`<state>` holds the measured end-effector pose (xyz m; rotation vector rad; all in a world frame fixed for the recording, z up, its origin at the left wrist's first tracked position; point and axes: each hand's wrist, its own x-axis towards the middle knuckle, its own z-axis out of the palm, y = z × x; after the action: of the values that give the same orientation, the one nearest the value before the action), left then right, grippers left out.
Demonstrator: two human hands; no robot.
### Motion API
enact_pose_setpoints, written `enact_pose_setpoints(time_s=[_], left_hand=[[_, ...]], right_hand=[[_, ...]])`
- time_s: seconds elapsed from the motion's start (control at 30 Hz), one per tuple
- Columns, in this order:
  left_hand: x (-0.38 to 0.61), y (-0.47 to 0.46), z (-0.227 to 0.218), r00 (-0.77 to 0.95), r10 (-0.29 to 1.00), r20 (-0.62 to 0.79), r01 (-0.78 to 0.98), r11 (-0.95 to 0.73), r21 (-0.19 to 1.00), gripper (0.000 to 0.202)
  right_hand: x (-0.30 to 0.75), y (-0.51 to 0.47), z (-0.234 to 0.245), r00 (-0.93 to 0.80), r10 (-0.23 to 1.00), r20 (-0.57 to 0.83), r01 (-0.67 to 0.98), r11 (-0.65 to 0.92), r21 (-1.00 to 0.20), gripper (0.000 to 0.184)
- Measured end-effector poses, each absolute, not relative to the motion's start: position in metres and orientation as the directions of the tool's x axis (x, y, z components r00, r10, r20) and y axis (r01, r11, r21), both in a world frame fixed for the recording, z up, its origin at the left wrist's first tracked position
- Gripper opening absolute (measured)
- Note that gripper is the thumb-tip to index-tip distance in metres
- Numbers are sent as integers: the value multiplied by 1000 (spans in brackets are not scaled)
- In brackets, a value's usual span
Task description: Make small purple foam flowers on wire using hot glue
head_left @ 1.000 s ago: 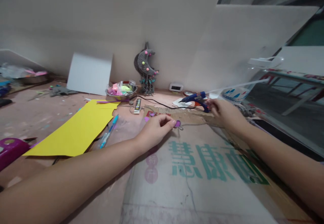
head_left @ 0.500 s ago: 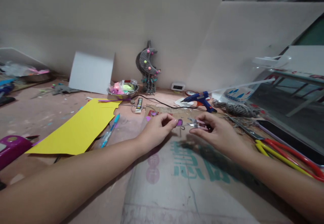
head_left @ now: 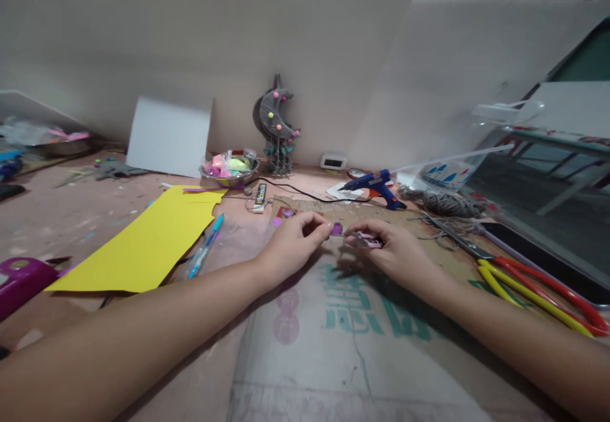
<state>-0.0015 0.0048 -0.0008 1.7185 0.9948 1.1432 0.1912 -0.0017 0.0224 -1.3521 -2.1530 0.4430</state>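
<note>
The purple piece [head_left: 337, 229] is above the cardboard [head_left: 305, 365], pinched between your left hand's [head_left: 296, 242] thumb and fingertips. Your right hand [head_left: 398, 251], fingers curled, grips the snips [head_left: 369, 240] just beside it. Beyond lies the glue gun [head_left: 377, 185]; yarn [head_left: 443, 203], scissors [head_left: 528, 282] and a phone [head_left: 538, 258] crowd your right. Yellow paper [head_left: 143, 238] and a pen [head_left: 206, 246] lie left, the bowl [head_left: 229, 182] and moon [head_left: 277, 117] farther back.

Metal snips [head_left: 368, 239], matt paper sheet [head_left: 143, 241]

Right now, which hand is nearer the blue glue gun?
Right. The right hand is on the near side of the blue glue gun, apart from it; the left hand is farther off, to its left and nearer the camera.
</note>
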Motion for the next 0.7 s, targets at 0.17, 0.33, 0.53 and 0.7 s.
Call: enact_pose_setpoints(time_s=[0.17,0.33,0.53,0.7], left_hand=[[-1,6,-3,274,915,295,146,-342,928,25],[1,7,-6,323,925,199,9,-214,977,27],[3,8,-2,408,905,123,-140,-71,988,28],[1,8,3,439,896,67,-233,41,972,31]], right_hand=[[194,1,20,-424,886,187,683,449,-576,34],[187,-11,15,-527,821,220,696,565,-442,18],[180,-18,15,-666,717,207,710,694,-119,15],[182,-17,14,-641,750,165,730,662,-170,15]])
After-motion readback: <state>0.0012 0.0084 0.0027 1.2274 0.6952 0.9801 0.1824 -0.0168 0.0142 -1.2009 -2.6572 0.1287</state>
